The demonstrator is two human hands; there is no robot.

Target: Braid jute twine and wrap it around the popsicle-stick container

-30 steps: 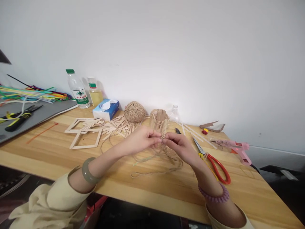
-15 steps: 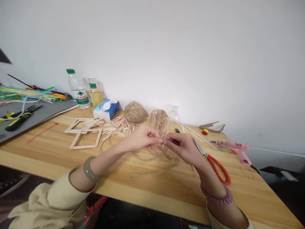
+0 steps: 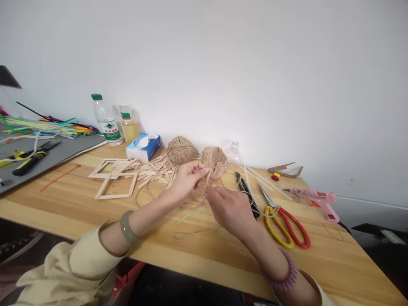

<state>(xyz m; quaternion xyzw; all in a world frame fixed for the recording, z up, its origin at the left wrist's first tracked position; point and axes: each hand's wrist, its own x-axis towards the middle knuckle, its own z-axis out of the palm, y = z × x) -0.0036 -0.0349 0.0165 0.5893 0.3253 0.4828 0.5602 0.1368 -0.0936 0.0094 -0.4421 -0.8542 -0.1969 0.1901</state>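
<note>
My left hand (image 3: pixel 190 178) pinches a strand of jute twine (image 3: pixel 208 175) between thumb and forefinger, above the middle of the table. Just below and to its right, my right hand (image 3: pixel 229 208) is closed on the twine too, its fingertips partly hidden from me. Loose loops of twine trail around both hands and over the table. Right behind them stands a round basket of wooden craft sticks (image 3: pixel 214 158) with a scalloped rim. A ball of twine (image 3: pixel 181 150) rests to the left of the basket.
Loose craft sticks (image 3: pixel 156 170) and stick frames (image 3: pixel 116 196) lie on the left. Right of my hands are a utility knife (image 3: pixel 247 193), scissors (image 3: pixel 282 221) and a pink glue gun (image 3: pixel 325 203). Bottles (image 3: pixel 108 125) and a tissue pack (image 3: pixel 143 146) stand near the wall; pliers (image 3: pixel 32 161) lie far left.
My right hand has moved down and left, turning its back toward me, and the knife and yellow scissor handle now show. My left hand has lifted slightly leftward with the twine.
</note>
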